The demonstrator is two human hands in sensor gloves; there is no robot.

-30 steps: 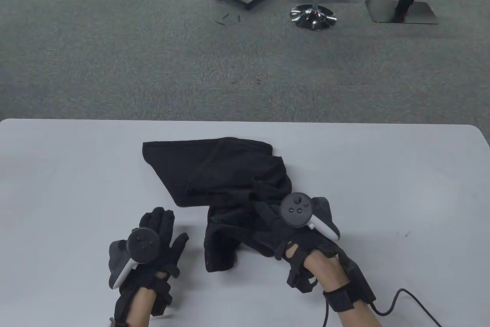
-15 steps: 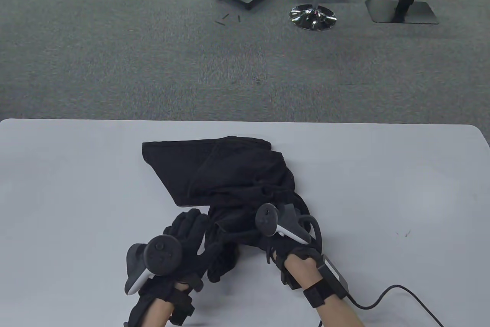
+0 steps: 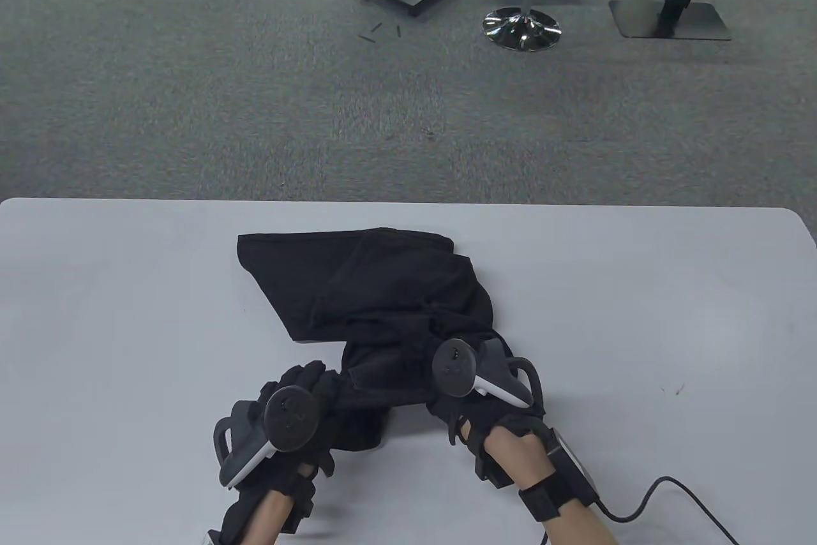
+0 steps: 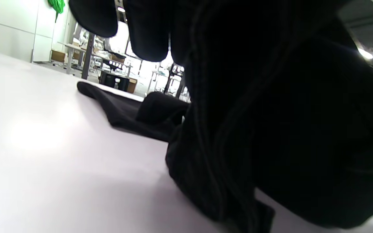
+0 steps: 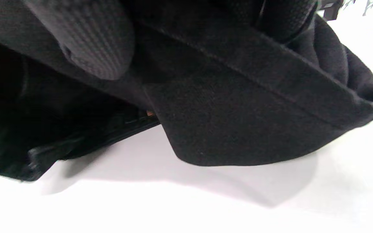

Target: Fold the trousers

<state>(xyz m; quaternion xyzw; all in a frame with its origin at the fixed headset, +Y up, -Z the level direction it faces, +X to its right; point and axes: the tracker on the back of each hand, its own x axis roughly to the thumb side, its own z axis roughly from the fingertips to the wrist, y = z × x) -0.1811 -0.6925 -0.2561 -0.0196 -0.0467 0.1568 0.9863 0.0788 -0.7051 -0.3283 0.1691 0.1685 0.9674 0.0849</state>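
The black trousers point(image 3: 383, 296) lie bunched on the white desk point(image 3: 638, 290), low of centre in the table view, with a flat part reaching toward the upper left. Both hands work the near end: the left hand point(image 3: 300, 404) has its fingers curled on the lower-left hem, and the right hand point(image 3: 472, 398) grips a thick seamed edge just right of it. The risk, as I judge it, is uneven pulling: the crumpled middle may drag along, twisting the legs and leaving trapped creases.
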